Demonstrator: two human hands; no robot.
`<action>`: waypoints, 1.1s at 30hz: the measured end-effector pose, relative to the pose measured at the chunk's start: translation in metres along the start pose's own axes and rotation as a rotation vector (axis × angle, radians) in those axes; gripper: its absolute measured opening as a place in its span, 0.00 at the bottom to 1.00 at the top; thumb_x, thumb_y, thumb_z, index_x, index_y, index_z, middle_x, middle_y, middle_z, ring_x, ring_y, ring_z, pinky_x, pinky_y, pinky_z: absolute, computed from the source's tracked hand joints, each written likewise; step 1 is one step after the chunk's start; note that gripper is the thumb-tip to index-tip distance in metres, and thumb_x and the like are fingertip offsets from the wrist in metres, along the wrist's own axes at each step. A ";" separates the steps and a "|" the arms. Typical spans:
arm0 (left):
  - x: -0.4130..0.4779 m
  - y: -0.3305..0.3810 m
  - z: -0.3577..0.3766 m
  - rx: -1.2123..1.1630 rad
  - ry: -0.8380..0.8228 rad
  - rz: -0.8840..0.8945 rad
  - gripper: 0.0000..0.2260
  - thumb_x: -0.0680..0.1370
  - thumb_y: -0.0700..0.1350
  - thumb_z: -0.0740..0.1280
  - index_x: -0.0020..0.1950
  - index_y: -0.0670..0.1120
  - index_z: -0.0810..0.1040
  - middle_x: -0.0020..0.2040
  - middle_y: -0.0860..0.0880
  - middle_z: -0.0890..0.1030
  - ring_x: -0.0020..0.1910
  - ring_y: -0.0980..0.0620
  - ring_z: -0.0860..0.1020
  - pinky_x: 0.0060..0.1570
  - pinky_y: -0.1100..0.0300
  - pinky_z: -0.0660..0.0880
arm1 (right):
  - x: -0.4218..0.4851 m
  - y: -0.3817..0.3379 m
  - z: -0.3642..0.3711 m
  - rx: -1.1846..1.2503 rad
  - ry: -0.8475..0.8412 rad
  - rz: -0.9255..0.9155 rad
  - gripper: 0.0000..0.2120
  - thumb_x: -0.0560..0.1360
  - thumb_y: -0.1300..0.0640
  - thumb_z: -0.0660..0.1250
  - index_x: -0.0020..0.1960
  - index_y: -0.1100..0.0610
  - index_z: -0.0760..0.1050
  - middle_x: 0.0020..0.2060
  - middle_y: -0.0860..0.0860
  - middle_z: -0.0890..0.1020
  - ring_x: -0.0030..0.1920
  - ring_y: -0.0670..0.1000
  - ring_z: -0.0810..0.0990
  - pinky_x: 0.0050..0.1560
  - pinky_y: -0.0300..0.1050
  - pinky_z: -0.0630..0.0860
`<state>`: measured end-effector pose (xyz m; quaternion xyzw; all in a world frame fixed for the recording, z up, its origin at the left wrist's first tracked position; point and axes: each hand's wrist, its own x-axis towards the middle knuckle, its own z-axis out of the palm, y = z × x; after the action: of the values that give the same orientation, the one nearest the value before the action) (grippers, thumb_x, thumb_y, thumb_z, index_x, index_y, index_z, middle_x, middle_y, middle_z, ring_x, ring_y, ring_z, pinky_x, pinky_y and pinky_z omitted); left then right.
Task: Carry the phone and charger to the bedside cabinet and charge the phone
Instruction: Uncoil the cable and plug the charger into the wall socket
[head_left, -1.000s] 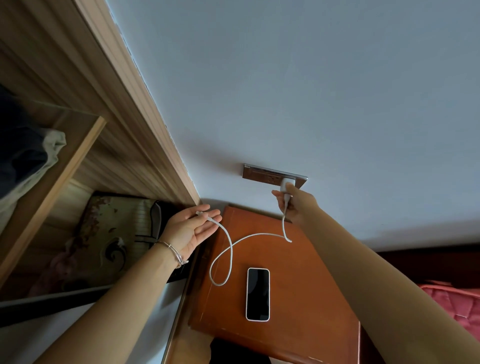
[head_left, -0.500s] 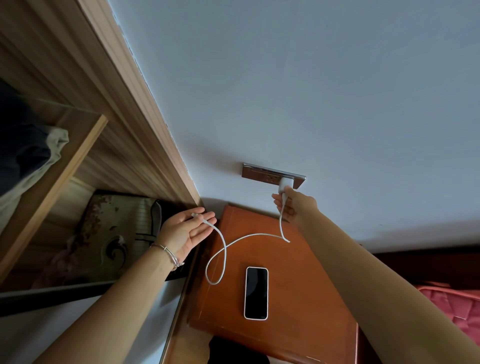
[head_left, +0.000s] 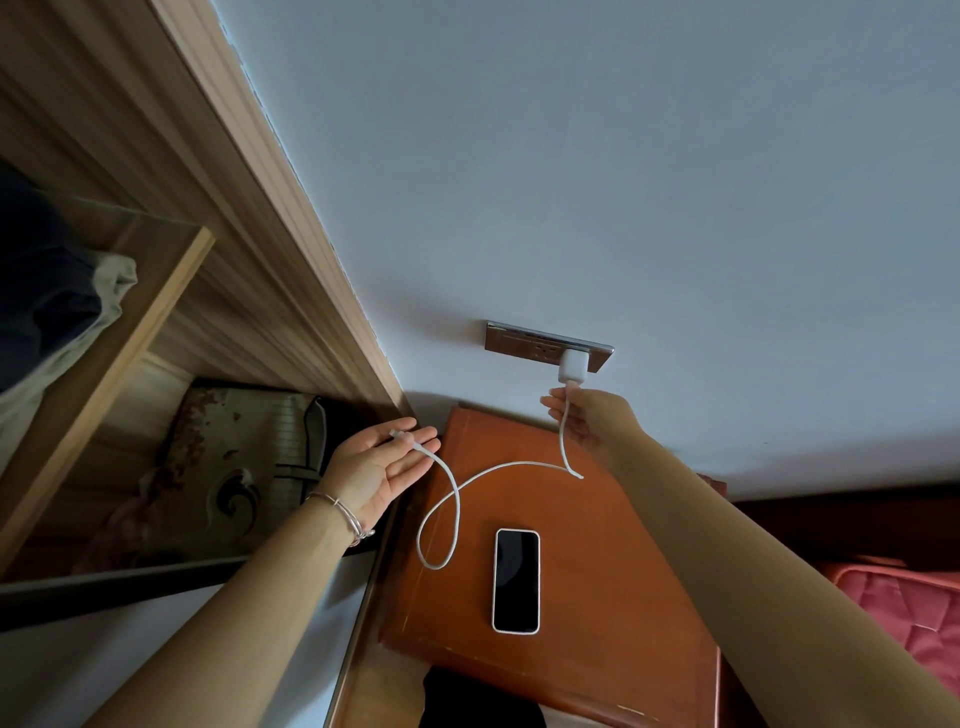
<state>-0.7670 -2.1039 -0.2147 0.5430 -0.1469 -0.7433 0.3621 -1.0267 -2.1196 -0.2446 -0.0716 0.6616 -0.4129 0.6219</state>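
The white charger (head_left: 573, 365) sits plugged into the metal wall socket (head_left: 524, 344) above the orange-brown bedside cabinet (head_left: 613, 551). Its white cable (head_left: 457, 499) drops from the plug, loops over the cabinet top and ends at my left hand. My left hand (head_left: 382, 465) is palm up with straight fingers, and the cable's connector end lies across them. My right hand (head_left: 589, 421) is just below the charger with relaxed fingers; the cable runs across it. The phone (head_left: 516, 580) lies face up with a dark screen on the cabinet, apart from both hands.
A wooden wardrobe (head_left: 171, 208) with a shelf of clothes stands at the left, and a patterned bag (head_left: 234, 467) sits in its lower compartment. A pink quilted bed (head_left: 904, 613) lies to the right of the cabinet. The grey wall fills the back.
My right hand has let go of the charger and dropped slightly below it, leaving the charger in the socket. My left hand has barely moved, with the cable end on it.
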 end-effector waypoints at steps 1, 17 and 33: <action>0.000 0.000 0.000 0.002 -0.004 0.000 0.09 0.78 0.33 0.60 0.58 0.37 0.74 0.53 0.37 0.81 0.52 0.43 0.81 0.44 0.56 0.81 | 0.001 -0.001 0.001 -0.007 0.012 -0.011 0.09 0.78 0.60 0.61 0.43 0.61 0.78 0.42 0.55 0.83 0.40 0.48 0.80 0.43 0.39 0.76; -0.029 0.001 -0.006 0.024 -0.029 0.023 0.03 0.78 0.34 0.62 0.48 0.39 0.74 0.50 0.38 0.82 0.49 0.45 0.83 0.45 0.56 0.81 | -0.037 0.032 -0.011 -0.246 0.185 -0.039 0.07 0.72 0.65 0.65 0.36 0.58 0.75 0.36 0.58 0.77 0.35 0.53 0.75 0.38 0.44 0.73; -0.091 -0.045 -0.030 0.040 -0.070 0.060 0.06 0.78 0.36 0.63 0.53 0.39 0.76 0.52 0.38 0.81 0.51 0.45 0.81 0.41 0.59 0.81 | -0.138 0.077 -0.083 -0.159 0.110 -0.110 0.09 0.78 0.61 0.60 0.56 0.62 0.75 0.50 0.57 0.82 0.48 0.54 0.81 0.44 0.43 0.76</action>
<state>-0.7432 -2.0045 -0.1897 0.5190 -0.1905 -0.7477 0.3679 -1.0375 -1.9479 -0.1970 -0.1342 0.7203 -0.3960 0.5534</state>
